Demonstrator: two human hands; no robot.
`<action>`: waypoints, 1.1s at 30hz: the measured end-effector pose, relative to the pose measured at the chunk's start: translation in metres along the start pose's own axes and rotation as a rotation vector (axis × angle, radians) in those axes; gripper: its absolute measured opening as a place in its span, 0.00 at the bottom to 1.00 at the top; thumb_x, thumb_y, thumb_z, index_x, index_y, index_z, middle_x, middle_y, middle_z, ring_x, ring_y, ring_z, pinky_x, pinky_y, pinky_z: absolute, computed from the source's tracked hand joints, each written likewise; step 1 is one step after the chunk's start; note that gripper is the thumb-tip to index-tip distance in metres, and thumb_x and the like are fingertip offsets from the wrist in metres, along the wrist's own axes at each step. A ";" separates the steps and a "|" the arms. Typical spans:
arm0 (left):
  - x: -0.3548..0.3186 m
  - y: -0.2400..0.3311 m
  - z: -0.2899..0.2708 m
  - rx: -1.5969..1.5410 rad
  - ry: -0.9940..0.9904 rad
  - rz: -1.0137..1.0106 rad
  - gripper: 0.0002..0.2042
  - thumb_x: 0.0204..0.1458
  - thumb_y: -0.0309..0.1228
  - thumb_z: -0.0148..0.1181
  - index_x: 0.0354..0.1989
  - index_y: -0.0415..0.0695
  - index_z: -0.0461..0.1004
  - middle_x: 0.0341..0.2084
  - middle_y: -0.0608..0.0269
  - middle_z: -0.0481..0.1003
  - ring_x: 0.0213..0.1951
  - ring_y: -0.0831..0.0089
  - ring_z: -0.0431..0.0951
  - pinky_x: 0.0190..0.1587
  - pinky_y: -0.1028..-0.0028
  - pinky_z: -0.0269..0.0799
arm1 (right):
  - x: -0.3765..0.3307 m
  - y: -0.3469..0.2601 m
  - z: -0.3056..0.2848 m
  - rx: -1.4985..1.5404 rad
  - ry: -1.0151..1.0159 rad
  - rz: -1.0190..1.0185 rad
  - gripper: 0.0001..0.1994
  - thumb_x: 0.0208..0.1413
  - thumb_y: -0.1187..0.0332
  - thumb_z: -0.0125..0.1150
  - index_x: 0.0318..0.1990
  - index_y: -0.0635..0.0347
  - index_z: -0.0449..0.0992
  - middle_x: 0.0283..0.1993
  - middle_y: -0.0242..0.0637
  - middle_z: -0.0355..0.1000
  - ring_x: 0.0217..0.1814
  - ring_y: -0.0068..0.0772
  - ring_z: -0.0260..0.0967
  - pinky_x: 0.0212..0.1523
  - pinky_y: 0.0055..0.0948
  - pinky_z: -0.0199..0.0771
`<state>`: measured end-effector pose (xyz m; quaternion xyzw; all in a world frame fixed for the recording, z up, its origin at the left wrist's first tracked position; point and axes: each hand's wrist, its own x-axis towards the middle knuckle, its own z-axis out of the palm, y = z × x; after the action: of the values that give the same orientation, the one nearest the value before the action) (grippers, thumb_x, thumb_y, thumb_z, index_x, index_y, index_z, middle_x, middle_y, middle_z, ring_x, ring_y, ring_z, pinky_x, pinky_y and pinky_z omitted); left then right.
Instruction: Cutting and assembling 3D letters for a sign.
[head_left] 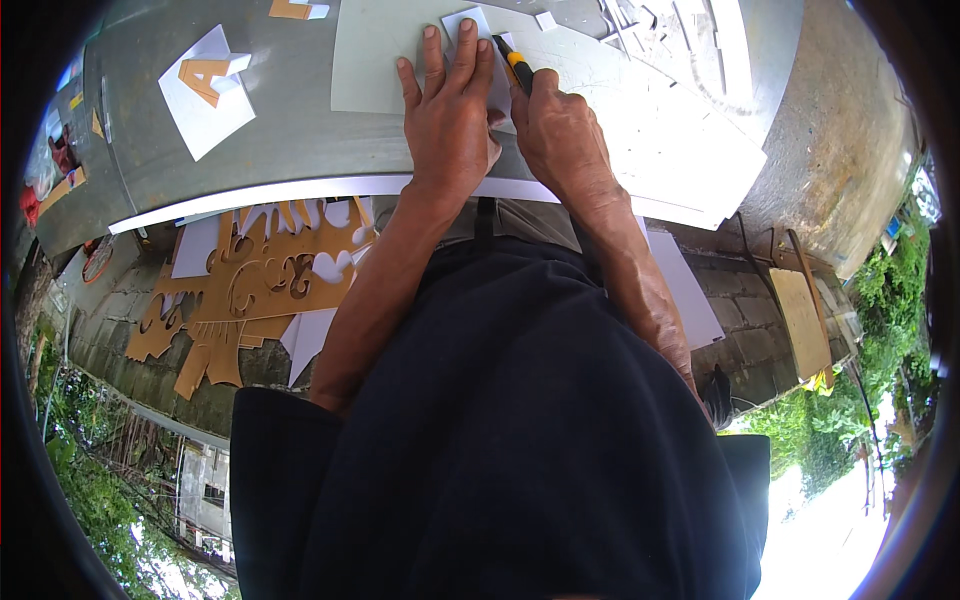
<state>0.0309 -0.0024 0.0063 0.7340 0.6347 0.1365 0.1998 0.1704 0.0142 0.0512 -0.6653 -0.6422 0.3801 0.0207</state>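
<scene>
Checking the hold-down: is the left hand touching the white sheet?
Touching. The head view shows the left hand pressed flat, fingers spread, on the white sheet.

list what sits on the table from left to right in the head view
white card with tan letter → left hand pressing a small white piece → yellow knife → right hand → white sheets

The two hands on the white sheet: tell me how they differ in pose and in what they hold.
The left hand lies flat, fingers spread, pressing a small white piece onto the white sheet; the right hand is curled into a grip. The left hand holds no tool; the right hand grips a yellow and black utility knife, tip toward the piece. Both rest on the sheet, side by side.
</scene>
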 end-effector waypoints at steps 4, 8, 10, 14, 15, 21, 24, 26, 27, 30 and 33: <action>0.000 0.000 0.000 -0.010 -0.014 0.018 0.39 0.40 0.28 0.77 0.67 0.41 0.71 0.75 0.61 0.58 0.77 0.49 0.49 0.73 0.36 0.43 | -0.001 -0.011 -0.002 -0.041 -0.008 -0.005 0.15 0.70 0.63 0.51 0.39 0.70 0.64 0.24 0.65 0.74 0.30 0.69 0.78 0.31 0.56 0.78; -0.001 0.000 -0.001 -0.020 -0.017 0.025 0.38 0.43 0.28 0.75 0.67 0.40 0.70 0.75 0.59 0.56 0.77 0.48 0.48 0.73 0.35 0.40 | -0.001 -0.019 0.002 -0.060 -0.022 0.014 0.13 0.69 0.65 0.52 0.39 0.70 0.64 0.26 0.64 0.76 0.31 0.67 0.79 0.32 0.55 0.79; -0.003 0.000 -0.001 0.022 -0.023 0.039 0.36 0.45 0.24 0.69 0.69 0.38 0.68 0.76 0.57 0.54 0.77 0.43 0.48 0.70 0.31 0.44 | -0.004 -0.018 0.006 -0.066 -0.018 0.025 0.13 0.68 0.66 0.53 0.39 0.70 0.64 0.26 0.63 0.76 0.31 0.67 0.79 0.33 0.55 0.79; 0.000 0.003 -0.003 0.004 -0.036 0.031 0.36 0.46 0.25 0.69 0.69 0.37 0.67 0.76 0.57 0.54 0.77 0.42 0.47 0.70 0.31 0.43 | -0.008 -0.018 0.008 -0.082 -0.017 0.050 0.11 0.66 0.68 0.55 0.38 0.68 0.63 0.26 0.61 0.76 0.31 0.64 0.79 0.32 0.54 0.80; -0.001 0.003 -0.002 0.003 -0.039 0.026 0.36 0.47 0.25 0.69 0.69 0.37 0.67 0.77 0.57 0.54 0.77 0.42 0.47 0.70 0.31 0.42 | -0.009 -0.018 0.008 -0.080 -0.018 0.051 0.11 0.66 0.68 0.55 0.38 0.68 0.63 0.26 0.61 0.76 0.31 0.64 0.79 0.32 0.54 0.80; 0.001 0.005 -0.003 -0.014 -0.069 0.009 0.38 0.46 0.26 0.72 0.69 0.37 0.66 0.77 0.58 0.53 0.77 0.43 0.46 0.71 0.29 0.38 | -0.024 -0.013 0.009 -0.153 -0.008 0.057 0.10 0.60 0.71 0.60 0.37 0.66 0.65 0.26 0.53 0.77 0.28 0.55 0.81 0.28 0.45 0.82; -0.001 0.004 -0.003 -0.003 -0.067 0.012 0.38 0.45 0.25 0.71 0.69 0.37 0.66 0.77 0.57 0.53 0.77 0.43 0.46 0.70 0.29 0.41 | -0.032 -0.009 0.011 -0.144 -0.033 0.068 0.08 0.58 0.74 0.59 0.36 0.66 0.65 0.26 0.52 0.77 0.28 0.54 0.81 0.28 0.46 0.82; -0.001 0.003 -0.001 -0.006 -0.060 0.016 0.39 0.44 0.24 0.72 0.69 0.37 0.66 0.77 0.57 0.53 0.77 0.43 0.46 0.70 0.29 0.41 | -0.039 -0.006 0.014 -0.204 -0.031 0.044 0.08 0.56 0.77 0.59 0.36 0.66 0.65 0.26 0.51 0.76 0.27 0.53 0.81 0.27 0.46 0.82; -0.001 0.002 0.000 0.008 -0.056 0.017 0.40 0.42 0.24 0.73 0.69 0.37 0.66 0.76 0.56 0.53 0.77 0.42 0.46 0.70 0.29 0.41 | -0.041 -0.005 0.015 -0.203 -0.031 0.046 0.08 0.56 0.77 0.59 0.36 0.66 0.65 0.26 0.51 0.76 0.27 0.53 0.81 0.27 0.46 0.82; 0.000 0.004 0.000 0.029 -0.071 0.020 0.41 0.41 0.24 0.74 0.69 0.37 0.65 0.76 0.55 0.53 0.77 0.41 0.46 0.70 0.29 0.41 | -0.047 -0.003 0.015 -0.211 -0.051 0.089 0.08 0.54 0.77 0.60 0.36 0.66 0.65 0.25 0.50 0.76 0.26 0.53 0.80 0.27 0.45 0.82; 0.001 0.006 -0.005 0.028 -0.098 0.010 0.42 0.40 0.23 0.74 0.69 0.37 0.65 0.77 0.55 0.52 0.77 0.40 0.46 0.70 0.29 0.41 | -0.053 -0.003 0.015 -0.214 -0.066 0.105 0.09 0.54 0.77 0.61 0.36 0.65 0.65 0.25 0.49 0.75 0.25 0.52 0.80 0.26 0.45 0.82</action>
<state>0.0342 -0.0019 0.0131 0.7456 0.6223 0.0927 0.2197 0.1661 -0.0388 0.0675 -0.6835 -0.6437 0.3317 -0.0914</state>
